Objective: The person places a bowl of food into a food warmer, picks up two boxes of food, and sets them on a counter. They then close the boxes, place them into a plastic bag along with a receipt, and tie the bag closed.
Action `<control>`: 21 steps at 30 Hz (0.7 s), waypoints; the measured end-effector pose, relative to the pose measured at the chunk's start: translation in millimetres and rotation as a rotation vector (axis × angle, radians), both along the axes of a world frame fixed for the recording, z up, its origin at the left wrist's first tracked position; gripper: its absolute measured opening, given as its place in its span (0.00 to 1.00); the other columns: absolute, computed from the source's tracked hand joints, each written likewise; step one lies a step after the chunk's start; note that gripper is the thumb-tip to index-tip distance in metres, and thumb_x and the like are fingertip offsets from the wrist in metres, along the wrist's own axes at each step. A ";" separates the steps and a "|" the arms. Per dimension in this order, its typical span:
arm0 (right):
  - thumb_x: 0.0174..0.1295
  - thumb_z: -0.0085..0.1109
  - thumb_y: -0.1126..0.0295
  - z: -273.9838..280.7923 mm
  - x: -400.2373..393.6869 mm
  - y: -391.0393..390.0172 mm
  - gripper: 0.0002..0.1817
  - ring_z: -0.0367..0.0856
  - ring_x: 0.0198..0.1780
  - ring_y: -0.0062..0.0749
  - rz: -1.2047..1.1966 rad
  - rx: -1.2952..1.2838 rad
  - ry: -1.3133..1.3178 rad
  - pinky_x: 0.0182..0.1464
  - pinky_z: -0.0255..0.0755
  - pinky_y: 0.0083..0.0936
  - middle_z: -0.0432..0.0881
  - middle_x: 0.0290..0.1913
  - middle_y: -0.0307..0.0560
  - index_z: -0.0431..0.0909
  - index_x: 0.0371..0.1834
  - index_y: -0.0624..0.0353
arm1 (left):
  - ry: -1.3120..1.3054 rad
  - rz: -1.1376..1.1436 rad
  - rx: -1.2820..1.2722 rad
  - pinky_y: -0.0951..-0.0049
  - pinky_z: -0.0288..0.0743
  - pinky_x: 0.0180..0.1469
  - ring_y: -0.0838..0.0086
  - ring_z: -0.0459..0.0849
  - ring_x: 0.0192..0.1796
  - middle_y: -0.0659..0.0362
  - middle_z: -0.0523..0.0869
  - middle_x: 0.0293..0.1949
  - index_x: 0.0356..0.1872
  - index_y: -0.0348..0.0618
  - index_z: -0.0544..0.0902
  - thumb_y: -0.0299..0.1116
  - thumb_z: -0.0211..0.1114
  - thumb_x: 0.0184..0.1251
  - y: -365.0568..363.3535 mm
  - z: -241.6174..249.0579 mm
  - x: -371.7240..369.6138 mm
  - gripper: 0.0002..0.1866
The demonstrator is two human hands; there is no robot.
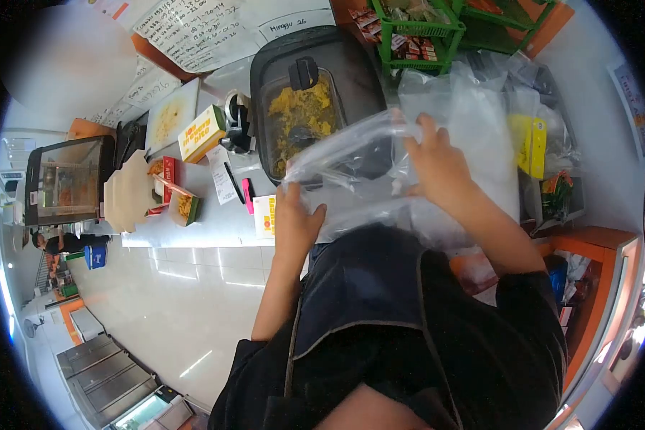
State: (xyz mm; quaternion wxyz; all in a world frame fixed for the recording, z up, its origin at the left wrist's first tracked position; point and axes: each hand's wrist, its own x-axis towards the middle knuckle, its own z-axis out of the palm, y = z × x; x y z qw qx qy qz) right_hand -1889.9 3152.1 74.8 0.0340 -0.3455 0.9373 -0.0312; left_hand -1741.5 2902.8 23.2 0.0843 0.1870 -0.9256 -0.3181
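A clear plastic bag (351,161) is stretched between my two hands, above the table's front part. My left hand (297,218) has its fingers closed on the bag's left end. My right hand (437,161) grips the bag's upper right part, thumb and fingers bent around the film. Behind the bag stands a black pan (369,79) with a transparent lid, and yellow food (304,107) shows through it. More clear plastic bags (480,136) lie in a pile beside and under my right hand. The fingertips are partly blurred by the film.
A yellow-white box (202,134), a tape dispenser (238,122), a pink marker (247,195) and a small food box (185,206) are on the left. Green baskets (423,36) stand at the back right. A person (64,242) is far off at the left.
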 end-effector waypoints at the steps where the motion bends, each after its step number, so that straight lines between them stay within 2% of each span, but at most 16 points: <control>1: 0.38 0.87 0.61 1.7 -1.7 0.7 0.46 0.76 0.59 0.61 -0.001 0.003 -0.002 0.44 0.89 0.41 0.61 0.71 0.64 0.76 0.65 0.56 | 0.014 -0.006 -0.066 0.51 0.77 0.57 0.37 0.78 0.58 0.34 0.79 0.54 0.56 0.29 0.75 0.30 0.79 0.49 3.8 -6.6 0.5 0.33; 3: 0.43 0.84 0.62 10.2 -0.4 2.9 0.36 0.75 0.63 0.62 -0.039 0.125 -0.082 0.52 0.86 0.48 0.57 0.77 0.63 0.82 0.58 0.60 | 0.006 -0.028 -0.096 0.49 0.76 0.59 0.37 0.77 0.59 0.35 0.77 0.56 0.60 0.33 0.73 0.29 0.76 0.49 9.3 -11.4 6.0 0.34; 4: 0.43 0.84 0.62 4.1 0.7 2.8 0.36 0.75 0.63 0.62 -0.047 0.124 -0.082 0.52 0.86 0.48 0.57 0.77 0.63 0.82 0.58 0.60 | 0.008 -0.036 -0.096 0.49 0.76 0.59 0.37 0.77 0.59 0.35 0.77 0.56 0.60 0.33 0.73 0.29 0.76 0.49 6.8 -15.3 10.2 0.34; 6: 0.45 0.83 0.62 -4.5 4.5 11.7 0.34 0.69 0.70 0.63 0.034 0.095 0.211 0.58 0.81 0.49 0.52 0.81 0.57 0.83 0.59 0.56 | -0.062 -0.062 -0.104 0.49 0.74 0.61 0.39 0.77 0.60 0.37 0.78 0.57 0.59 0.34 0.73 0.29 0.76 0.49 -3.5 -25.1 21.0 0.34; 7: 0.45 0.83 0.62 -2.8 5.0 19.1 0.33 0.66 0.72 0.63 0.033 0.102 0.313 0.59 0.79 0.50 0.51 0.83 0.55 0.84 0.59 0.54 | -0.082 -0.071 -0.018 0.50 0.73 0.63 0.42 0.77 0.61 0.39 0.79 0.57 0.61 0.35 0.73 0.29 0.77 0.47 -5.4 -18.3 24.1 0.36; 8: 0.50 0.79 0.63 7.4 5.9 19.2 0.26 0.69 0.71 0.61 0.207 -0.100 0.202 0.60 0.78 0.49 0.55 0.82 0.54 0.86 0.55 0.54 | -0.128 -0.116 0.015 0.51 0.74 0.63 0.43 0.77 0.61 0.40 0.79 0.56 0.63 0.33 0.73 0.30 0.78 0.45 -16.5 -27.7 27.5 0.39; 10: 0.55 0.76 0.65 13.7 -7.5 41.4 0.19 0.72 0.70 0.58 0.334 -0.289 0.110 0.61 0.77 0.48 0.59 0.81 0.53 0.88 0.51 0.54 | -0.212 -0.063 0.021 0.51 0.74 0.62 0.44 0.79 0.58 0.40 0.81 0.53 0.59 0.31 0.75 0.32 0.81 0.43 -20.1 -27.2 34.4 0.39; 12: 0.62 0.67 0.68 1.7 -50.4 65.7 0.14 0.81 0.62 0.53 0.134 -0.401 -0.128 0.60 0.77 0.43 0.76 0.70 0.54 0.88 0.50 0.55 | -0.179 -0.105 0.035 0.53 0.74 0.60 0.47 0.80 0.55 0.43 0.81 0.52 0.56 0.32 0.75 0.32 0.83 0.43 -19.6 -28.7 42.7 0.37; 14: 0.65 0.61 0.72 -12.0 -111.5 122.6 0.13 0.85 0.55 0.50 -0.155 -0.514 0.039 0.60 0.77 0.40 0.86 0.57 0.53 0.88 0.50 0.56 | -0.184 -0.023 0.246 0.56 0.74 0.57 0.52 0.80 0.53 0.46 0.80 0.50 0.54 0.34 0.74 0.31 0.83 0.43 -16.7 -21.2 48.2 0.36; 15: 0.65 0.58 0.74 0.5 -132.1 149.4 0.14 0.85 0.56 0.52 -0.343 -0.490 0.134 0.59 0.78 0.41 0.88 0.53 0.54 0.87 0.51 0.57 | -0.185 -0.040 0.249 0.56 0.74 0.57 0.52 0.80 0.53 0.46 0.80 0.50 0.54 0.34 0.74 0.31 0.83 0.43 -17.8 -23.3 52.6 0.36; 16: 0.66 0.55 0.75 -3.0 -157.1 187.3 0.15 0.86 0.56 0.54 -0.512 -0.466 0.196 0.59 0.78 0.43 0.88 0.53 0.57 0.86 0.53 0.58 | -0.139 -0.023 0.201 0.57 0.74 0.57 0.54 0.79 0.52 0.47 0.80 0.49 0.54 0.35 0.73 0.30 0.83 0.43 -17.0 -28.4 55.8 0.36; 18: 0.63 0.56 0.73 -29.5 -210.1 279.6 0.17 0.86 0.57 0.56 -0.745 -0.218 0.279 0.61 0.78 0.44 0.88 0.53 0.60 0.86 0.53 0.59 | -0.085 -0.005 0.157 0.59 0.74 0.56 0.56 0.79 0.51 0.48 0.79 0.48 0.53 0.36 0.73 0.30 0.84 0.43 -17.0 -34.7 58.7 0.35; 20: 0.59 0.60 0.70 -65.8 -241.8 354.3 0.19 0.85 0.58 0.56 -0.927 -0.042 0.262 0.61 0.78 0.45 0.87 0.53 0.60 0.86 0.54 0.58 | -0.186 0.022 0.216 0.62 0.75 0.59 0.59 0.81 0.54 0.49 0.80 0.53 0.75 0.30 0.65 0.29 0.85 0.42 -19.2 -36.5 60.1 0.55; 21: 0.58 0.62 0.68 -74.6 -248.3 373.9 0.20 0.85 0.58 0.56 -1.015 -0.001 0.257 0.61 0.78 0.45 0.87 0.54 0.60 0.86 0.54 0.58 | -0.181 0.024 0.217 0.62 0.75 0.59 0.59 0.81 0.54 0.49 0.80 0.53 0.75 0.30 0.65 0.29 0.85 0.42 -16.9 -32.7 57.6 0.55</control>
